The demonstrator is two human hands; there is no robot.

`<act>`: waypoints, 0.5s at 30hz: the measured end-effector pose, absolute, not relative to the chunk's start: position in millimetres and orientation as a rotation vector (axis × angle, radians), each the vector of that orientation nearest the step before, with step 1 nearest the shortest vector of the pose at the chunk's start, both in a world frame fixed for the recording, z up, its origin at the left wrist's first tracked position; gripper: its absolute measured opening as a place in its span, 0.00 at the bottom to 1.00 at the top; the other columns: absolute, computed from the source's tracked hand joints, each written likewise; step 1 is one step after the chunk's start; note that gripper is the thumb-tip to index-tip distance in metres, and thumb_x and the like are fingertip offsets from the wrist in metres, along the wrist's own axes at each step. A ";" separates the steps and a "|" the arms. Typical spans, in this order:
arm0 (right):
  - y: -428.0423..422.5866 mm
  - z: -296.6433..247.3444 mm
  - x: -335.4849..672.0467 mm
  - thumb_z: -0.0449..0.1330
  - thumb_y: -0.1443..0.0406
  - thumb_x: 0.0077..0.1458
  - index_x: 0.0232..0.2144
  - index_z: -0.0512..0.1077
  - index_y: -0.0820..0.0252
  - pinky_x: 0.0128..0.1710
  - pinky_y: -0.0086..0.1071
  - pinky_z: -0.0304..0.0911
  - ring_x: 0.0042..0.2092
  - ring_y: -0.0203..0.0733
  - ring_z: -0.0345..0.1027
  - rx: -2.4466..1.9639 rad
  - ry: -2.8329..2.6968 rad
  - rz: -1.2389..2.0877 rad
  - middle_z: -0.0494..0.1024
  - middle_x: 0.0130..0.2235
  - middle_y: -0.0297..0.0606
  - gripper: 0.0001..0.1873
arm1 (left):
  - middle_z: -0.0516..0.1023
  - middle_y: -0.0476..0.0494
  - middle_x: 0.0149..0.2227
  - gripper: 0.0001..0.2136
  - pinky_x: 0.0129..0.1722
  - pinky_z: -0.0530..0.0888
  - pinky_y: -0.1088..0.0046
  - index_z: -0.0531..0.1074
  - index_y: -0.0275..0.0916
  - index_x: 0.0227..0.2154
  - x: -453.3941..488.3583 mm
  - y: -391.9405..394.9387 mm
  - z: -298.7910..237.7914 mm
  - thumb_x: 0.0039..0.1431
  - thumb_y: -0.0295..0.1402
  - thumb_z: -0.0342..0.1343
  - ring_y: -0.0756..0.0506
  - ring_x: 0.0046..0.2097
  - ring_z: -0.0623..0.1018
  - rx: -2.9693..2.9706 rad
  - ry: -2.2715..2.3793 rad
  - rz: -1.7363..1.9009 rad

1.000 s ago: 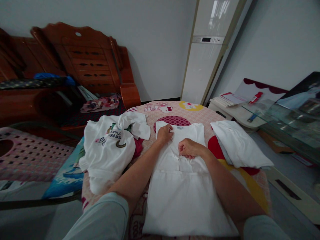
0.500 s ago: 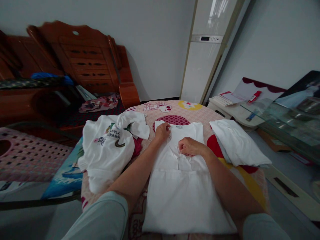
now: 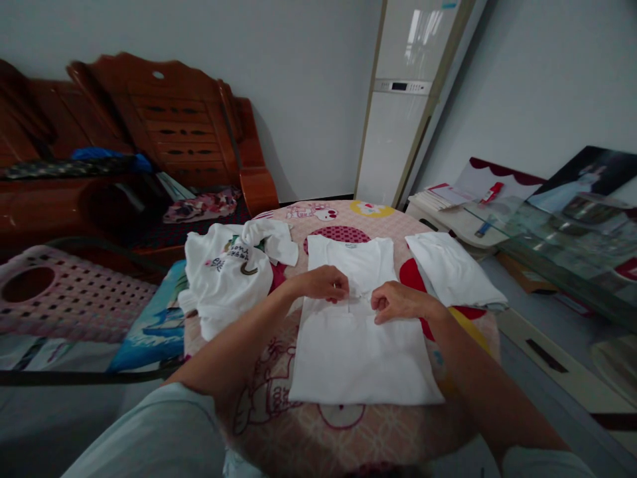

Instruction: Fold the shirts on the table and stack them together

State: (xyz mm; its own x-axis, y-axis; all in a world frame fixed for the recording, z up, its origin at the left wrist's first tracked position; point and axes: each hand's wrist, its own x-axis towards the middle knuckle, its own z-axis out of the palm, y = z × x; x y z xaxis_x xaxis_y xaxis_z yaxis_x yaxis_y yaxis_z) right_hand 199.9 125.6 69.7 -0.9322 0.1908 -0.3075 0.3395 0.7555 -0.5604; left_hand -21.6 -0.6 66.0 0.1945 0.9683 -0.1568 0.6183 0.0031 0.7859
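A white shirt [image 3: 358, 365] lies on the round table, its sides folded in and its neckline with a small label at the far end. A loose crosswise fold runs over its middle. My left hand [image 3: 328, 283] is closed, fingertips pinching the cloth at the left of this fold. My right hand [image 3: 395, 302] is closed too, gripping the cloth at the right of the fold. On the left lies a crumpled white printed top [image 3: 229, 279] with dark lettering. A folded white garment [image 3: 452, 269] rests on the right side of the table.
A pink patterned tablecloth [image 3: 293, 425] covers the table. Behind at left stands a carved wooden chair [image 3: 179, 126], with a pink woven chair [image 3: 94, 299] nearer. A tall white air conditioner [image 3: 393, 133] stands at the back. A glass shelf [image 3: 562, 259] is at the right.
My left hand has moved from the neckline down to the fold, level with my right hand. The shirt's near edge has come away from me, showing more tablecloth. The view has shifted slightly.
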 end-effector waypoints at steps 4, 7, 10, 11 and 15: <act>118.1 67.2 212.2 0.69 0.64 0.40 0.30 0.74 0.61 0.30 0.28 0.56 0.32 0.38 0.68 0.515 2.797 -0.830 0.77 0.31 0.35 0.12 | 0.80 0.48 0.34 0.08 0.33 0.67 0.77 0.77 0.41 0.35 2.6 -28.8 54.2 0.51 0.34 0.63 0.47 0.35 0.77 1.918 1.701 0.352; 112.5 67.7 212.6 0.69 0.64 0.39 0.31 0.74 0.61 0.29 0.27 0.54 0.32 0.37 0.66 0.505 2.780 -0.769 0.76 0.31 0.35 0.13 | 0.80 0.45 0.38 0.14 0.33 0.66 0.75 0.76 0.41 0.39 14.2 -34.7 47.1 0.49 0.37 0.65 0.44 0.38 0.77 1.963 1.882 0.230; 110.1 67.6 211.0 0.68 0.66 0.38 0.31 0.74 0.61 0.28 0.27 0.53 0.31 0.37 0.65 0.522 2.740 -0.760 0.76 0.31 0.33 0.13 | 0.80 0.44 0.39 0.16 0.33 0.65 0.74 0.75 0.40 0.40 20.1 -33.2 46.1 0.48 0.38 0.66 0.42 0.39 0.78 1.952 1.914 0.143; 110.3 67.3 211.1 0.68 0.66 0.38 0.30 0.74 0.62 0.28 0.27 0.53 0.31 0.36 0.65 0.524 2.730 -0.776 0.76 0.30 0.33 0.12 | 0.80 0.43 0.38 0.15 0.33 0.65 0.74 0.76 0.40 0.40 21.0 -32.7 46.9 0.48 0.37 0.66 0.42 0.39 0.78 1.961 1.909 0.126; 113.4 65.5 217.0 0.66 0.66 0.40 0.25 0.74 0.62 0.27 0.27 0.52 0.29 0.35 0.64 0.548 2.698 -0.827 0.73 0.25 0.30 0.07 | 0.80 0.45 0.34 0.08 0.32 0.64 0.74 0.77 0.41 0.33 18.0 -35.4 52.4 0.51 0.36 0.64 0.43 0.36 0.77 2.013 1.859 0.098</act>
State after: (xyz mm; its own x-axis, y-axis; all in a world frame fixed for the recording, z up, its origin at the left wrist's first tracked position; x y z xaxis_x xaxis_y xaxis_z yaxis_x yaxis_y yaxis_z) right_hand 217.0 113.4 65.5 -0.8930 0.2755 -0.3558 0.4276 0.7660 -0.4800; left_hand 18.0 -35.4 52.4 0.1145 0.9701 -0.2138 0.9424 -0.0380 0.3323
